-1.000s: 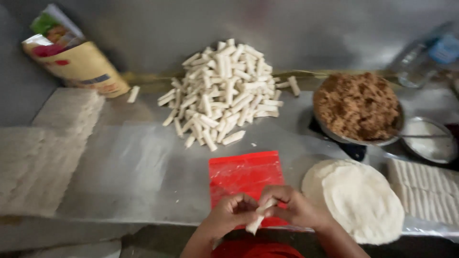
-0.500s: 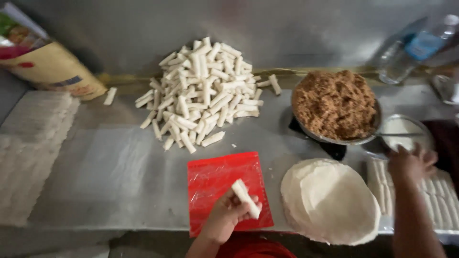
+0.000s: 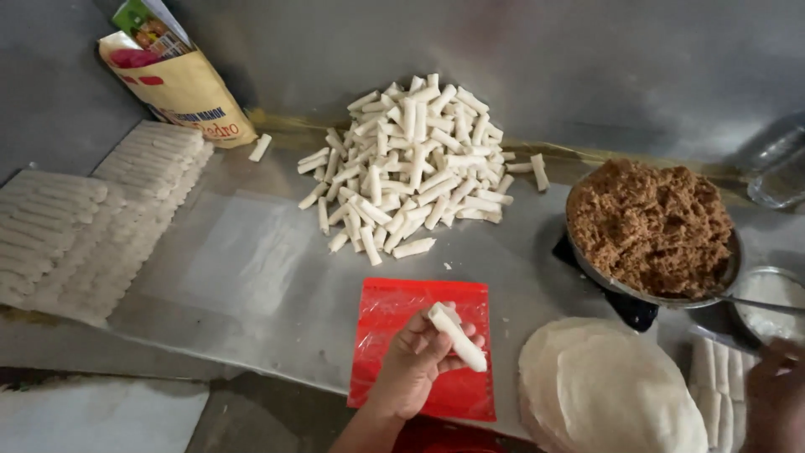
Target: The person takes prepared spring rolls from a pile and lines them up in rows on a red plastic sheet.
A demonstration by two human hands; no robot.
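We are pinching finished white roll (image 3: 457, 337) in left hand (image 3: 419, 361) above red sheet (image 3: 419, 352), keeping seam tucked; right hand (image 3: 776, 403) at frame edge, grip unclear.

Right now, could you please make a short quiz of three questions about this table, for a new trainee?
1. True or false: the left hand holds one white roll above the red sheet.
2. Which thing lies nearest to the right hand?
A. the paper bag
B. the small bowl with white contents
C. the pile of rolls
3. Fill in: the big metal bowl holds a ______ crumbly filling.

Key
1. True. The fingers close around the roll, over the sheet.
2. B. The hand is at the lower right edge, just below that bowl and beside the stack of round wrappers.
3. Brown.
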